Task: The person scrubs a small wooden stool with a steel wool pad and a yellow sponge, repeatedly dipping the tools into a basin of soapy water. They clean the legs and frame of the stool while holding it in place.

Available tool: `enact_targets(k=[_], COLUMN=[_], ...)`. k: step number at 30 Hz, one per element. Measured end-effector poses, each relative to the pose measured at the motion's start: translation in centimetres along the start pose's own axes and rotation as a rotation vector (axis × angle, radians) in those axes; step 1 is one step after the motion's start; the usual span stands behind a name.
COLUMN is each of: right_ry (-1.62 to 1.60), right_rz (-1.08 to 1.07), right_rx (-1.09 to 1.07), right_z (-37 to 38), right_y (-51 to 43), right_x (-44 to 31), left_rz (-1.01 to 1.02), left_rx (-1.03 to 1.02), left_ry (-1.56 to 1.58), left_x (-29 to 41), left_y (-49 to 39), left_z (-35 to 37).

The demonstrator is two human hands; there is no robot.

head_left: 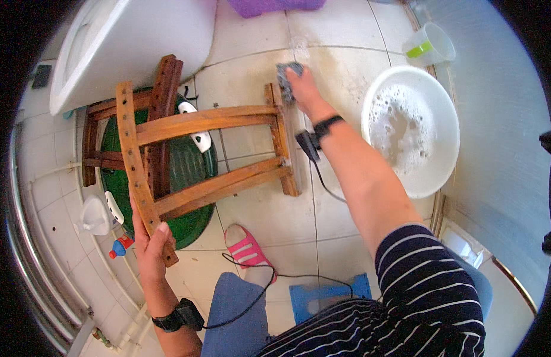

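A brown wooden frame (208, 116), two long rails joined by crosspieces, tilts over the tiled floor before me. My left hand (152, 241) grips the near lower end of its left crosspiece, which has a row of dark holes. My right hand (306, 89) clutches a wet-looking grey cloth (286, 82) at the upper end of the right crosspiece. Whether the cloth presses on the wood there is hard to tell. Behind the frame, more dark wooden pieces (161, 134) rest in a round green tub (186, 169) with white handles.
On the right stands a white basin (454, 134) of sudsy water, with a clear plastic cup (431, 44) beyond it. A white bathtub-like fixture (168, 40) fills the upper left. A red and blue bottle (121, 245) lies by the green tub. Black cables (239, 312) trail from both wrists.
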State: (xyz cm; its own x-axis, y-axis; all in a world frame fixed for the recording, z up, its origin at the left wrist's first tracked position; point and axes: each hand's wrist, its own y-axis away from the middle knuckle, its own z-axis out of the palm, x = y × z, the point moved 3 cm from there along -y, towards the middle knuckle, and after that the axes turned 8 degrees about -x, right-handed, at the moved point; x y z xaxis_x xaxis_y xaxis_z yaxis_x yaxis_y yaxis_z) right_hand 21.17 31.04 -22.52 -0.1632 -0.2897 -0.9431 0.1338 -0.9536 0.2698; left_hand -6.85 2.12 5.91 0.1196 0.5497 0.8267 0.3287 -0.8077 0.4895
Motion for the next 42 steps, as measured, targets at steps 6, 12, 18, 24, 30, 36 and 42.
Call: enact_targets(k=[6, 12, 18, 24, 30, 36, 42], right_ry=[0.136, 0.724, 0.735, 0.699, 0.820, 0.690, 0.758], right_rz=[0.002, 0.104, -0.182, -0.044, 0.138, -0.152, 0.308], right_rx=[-0.091, 0.108, 0.254, -0.076, -0.162, -0.054, -0.104], right_z=[0.2, 0.7, -3.5, -2.5, -4.0, -3.6, -5.4], right_y=[0.9, -2.3, 2.1, 18.4, 28.5, 29.3, 31.0], right_x=[0.8, -0.1, -1.6, 1.1, 1.6, 2.0, 3.7], left_rz=[-0.091, -0.021, 0.080, 0.093, 0.125, 0.156, 0.268], left_rx=[-0.064, -0.045, -0.021, 0.011, 0.008, 0.002, 0.013], left_ry=[0.020, 0.019, 0.025, 0.074, 0.027, 0.066, 0.047], left_x=[-0.5, 0.2, 0.3, 0.1, 0.0, -0.5, 0.0], left_y=[0.1, 0.1, -0.3, -0.2, 0.0, -0.1, -0.1], left_z=[-0.6, 0.3, 0.9, 1.5, 1.9, 2.4, 2.7])
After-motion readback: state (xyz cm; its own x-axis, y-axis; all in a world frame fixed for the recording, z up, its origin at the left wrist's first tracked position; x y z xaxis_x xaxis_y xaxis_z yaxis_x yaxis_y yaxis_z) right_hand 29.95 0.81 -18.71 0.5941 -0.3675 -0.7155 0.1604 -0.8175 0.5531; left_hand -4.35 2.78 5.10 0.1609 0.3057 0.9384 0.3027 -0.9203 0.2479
